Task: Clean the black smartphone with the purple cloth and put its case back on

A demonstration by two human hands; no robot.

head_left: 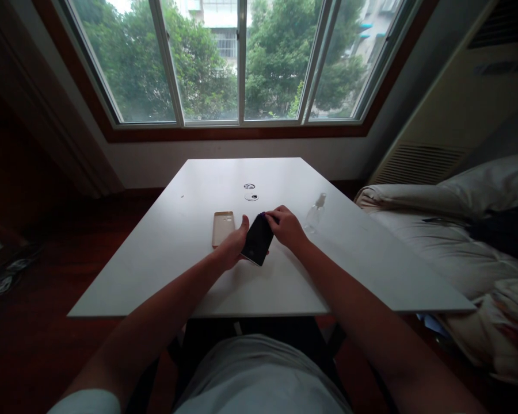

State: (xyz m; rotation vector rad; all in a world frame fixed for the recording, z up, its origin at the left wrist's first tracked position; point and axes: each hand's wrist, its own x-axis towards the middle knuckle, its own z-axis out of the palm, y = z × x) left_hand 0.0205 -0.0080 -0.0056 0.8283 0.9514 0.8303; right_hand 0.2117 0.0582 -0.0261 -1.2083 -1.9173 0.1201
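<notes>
A black smartphone [258, 238] is held tilted above the white table, its dark screen facing up. My left hand [232, 246] grips it from the left, thumb raised along the edge and fingers underneath. At its top right corner, my right hand [287, 227] pinches a small purple thing [262, 215], mostly covered by the fingers, against the phone. A gold-rimmed phone case [223, 229] lies just beyond my left hand. To the right of my right hand stands a clear spray bottle [315, 216].
Two small round flat items, one dark-patterned [249, 186] and one pale [251, 196], lie farther back on the white table [155, 276]. A sofa [440, 241] borders the right side. Cables [8, 276] lie on the floor at left, where part of another person's arm [0, 231] shows.
</notes>
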